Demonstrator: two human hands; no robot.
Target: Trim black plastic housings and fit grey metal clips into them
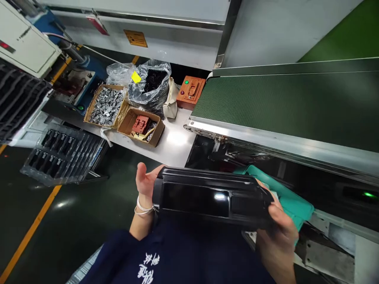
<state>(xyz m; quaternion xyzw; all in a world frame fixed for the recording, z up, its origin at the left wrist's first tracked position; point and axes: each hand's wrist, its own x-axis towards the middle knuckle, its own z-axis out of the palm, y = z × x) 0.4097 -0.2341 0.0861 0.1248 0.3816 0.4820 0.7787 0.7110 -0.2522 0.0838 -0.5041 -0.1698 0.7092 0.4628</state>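
A long glossy black plastic housing (207, 197) is held level in front of my body, one end in each hand. My left hand (145, 183) grips its left end, thumb up, with a bracelet on the wrist. My right hand (278, 232) is wrapped around the right end, thumb on top. A teal plastic tray (291, 201) shows just behind the housing's right end.
A green conveyor belt (284, 106) with a metal rim runs at the right. On the steel table (174, 144) stand a box of grey metal parts (105, 105), a box with a red part (142, 125), bagged black parts (151, 85) and an orange control box (191, 91). Black trays (63, 156) are stacked lower left.
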